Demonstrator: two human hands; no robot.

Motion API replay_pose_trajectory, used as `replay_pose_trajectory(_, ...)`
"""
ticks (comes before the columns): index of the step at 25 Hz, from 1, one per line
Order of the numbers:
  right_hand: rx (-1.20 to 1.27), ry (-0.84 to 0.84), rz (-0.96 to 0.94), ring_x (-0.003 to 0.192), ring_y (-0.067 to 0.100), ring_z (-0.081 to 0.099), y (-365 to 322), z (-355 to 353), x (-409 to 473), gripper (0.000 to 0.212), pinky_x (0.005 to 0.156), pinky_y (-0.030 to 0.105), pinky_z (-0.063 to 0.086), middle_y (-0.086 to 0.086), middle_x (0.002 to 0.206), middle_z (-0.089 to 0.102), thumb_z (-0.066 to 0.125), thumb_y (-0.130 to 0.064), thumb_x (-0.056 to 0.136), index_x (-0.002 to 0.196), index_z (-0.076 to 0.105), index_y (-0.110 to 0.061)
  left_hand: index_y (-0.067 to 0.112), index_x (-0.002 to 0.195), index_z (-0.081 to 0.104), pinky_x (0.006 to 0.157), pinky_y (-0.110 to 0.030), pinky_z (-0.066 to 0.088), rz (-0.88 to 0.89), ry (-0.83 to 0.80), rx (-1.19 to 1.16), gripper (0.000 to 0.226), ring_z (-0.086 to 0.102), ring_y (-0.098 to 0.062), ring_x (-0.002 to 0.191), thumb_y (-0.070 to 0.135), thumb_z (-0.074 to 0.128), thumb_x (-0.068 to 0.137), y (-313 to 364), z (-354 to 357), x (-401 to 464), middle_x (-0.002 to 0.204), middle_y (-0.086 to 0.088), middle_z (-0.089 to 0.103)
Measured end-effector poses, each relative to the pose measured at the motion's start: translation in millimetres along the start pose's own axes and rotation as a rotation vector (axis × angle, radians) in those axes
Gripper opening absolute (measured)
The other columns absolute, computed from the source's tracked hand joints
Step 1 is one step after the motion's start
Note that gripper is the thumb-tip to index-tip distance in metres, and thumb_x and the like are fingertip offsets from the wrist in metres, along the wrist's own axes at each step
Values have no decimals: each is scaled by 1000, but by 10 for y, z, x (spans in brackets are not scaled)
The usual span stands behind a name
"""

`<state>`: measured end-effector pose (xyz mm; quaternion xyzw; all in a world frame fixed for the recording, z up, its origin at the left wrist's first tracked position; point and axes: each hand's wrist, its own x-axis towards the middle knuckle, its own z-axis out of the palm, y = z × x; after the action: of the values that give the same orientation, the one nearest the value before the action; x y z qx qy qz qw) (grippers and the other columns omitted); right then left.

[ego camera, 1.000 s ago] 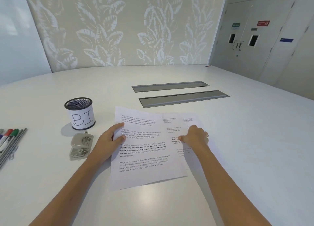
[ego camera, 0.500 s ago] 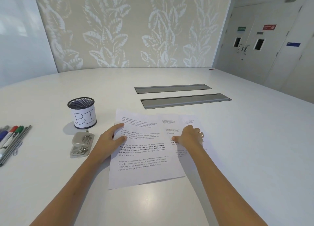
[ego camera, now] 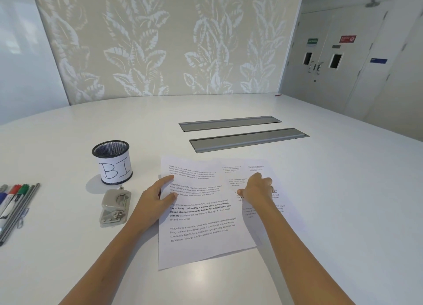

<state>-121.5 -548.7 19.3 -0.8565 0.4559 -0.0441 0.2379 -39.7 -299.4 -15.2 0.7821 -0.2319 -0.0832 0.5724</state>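
Observation:
Three printed paper sheets lie fanned on the white table [ego camera: 343, 190]. The top sheet [ego camera: 201, 213] is nearest and shows whole paragraphs. The lower sheets [ego camera: 256, 167] peek out to its right. My left hand [ego camera: 153, 197] rests on the top sheet's left edge, with the index finger and thumb lying straight on the paper. My right hand [ego camera: 258, 190] sits on the overlapping sheets with its fingers curled. Its thumb tip pinches at the top sheet's right edge, and I cannot tell which sheet it holds.
A black mesh cup labelled "BI" [ego camera: 113, 162] stands left of the papers, with a metal hole punch [ego camera: 114, 207] just in front of it. Several markers and pens [ego camera: 13, 204] lie at the far left edge. Two grey cable hatches [ego camera: 247, 139] sit in the table beyond the papers.
My right hand has crept slightly away from me over the lower sheets. My left hand and the top sheet keep their place.

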Motion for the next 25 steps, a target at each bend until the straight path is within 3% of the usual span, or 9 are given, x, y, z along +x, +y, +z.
replay_pose_trajectory(4,0,-19,49,124,37,41,-16,-26,27,72,95,53,45,18,131,37,77,-30,76,128,34,-3,22,132,50,102,-35,42,9,-7,31,46,54,-13,118,14,60,88,15,-13,1,133,7,54)
replay_pose_trajectory(11,-66,-25,38,125,35,40,32,-55,107,70,98,43,37,14,127,53,78,-40,71,122,44,-6,21,133,49,103,-34,40,26,-13,47,46,52,-13,119,14,60,89,18,-17,5,133,8,53)
replay_pose_trajectory(15,105,-53,5,115,35,51,52,-143,152,82,90,41,44,17,129,43,84,-26,66,126,35,-1,21,132,50,104,-36,40,13,-20,29,46,52,-13,119,13,60,88,2,-17,1,132,8,54)
replay_pose_trajectory(19,211,-3,-67,97,29,56,175,-272,175,52,81,35,46,16,116,58,82,-16,68,107,52,0,21,132,50,101,-33,41,15,5,63,46,52,-13,117,12,60,88,5,-23,10,130,8,53)
replay_pose_trajectory(21,238,94,-142,99,30,61,263,-414,171,34,78,33,46,15,106,66,78,-14,70,97,63,3,23,130,50,101,-36,42,-1,5,53,46,53,-15,117,11,60,86,-9,-40,15,130,7,54)
replay_pose_trajectory(25,232,553,-274,91,35,61,270,-1020,94,15,66,33,40,20,93,69,63,-12,78,87,68,0,26,128,51,100,-43,44,-9,5,63,45,55,-20,116,13,60,86,-31,-53,28,131,3,57)
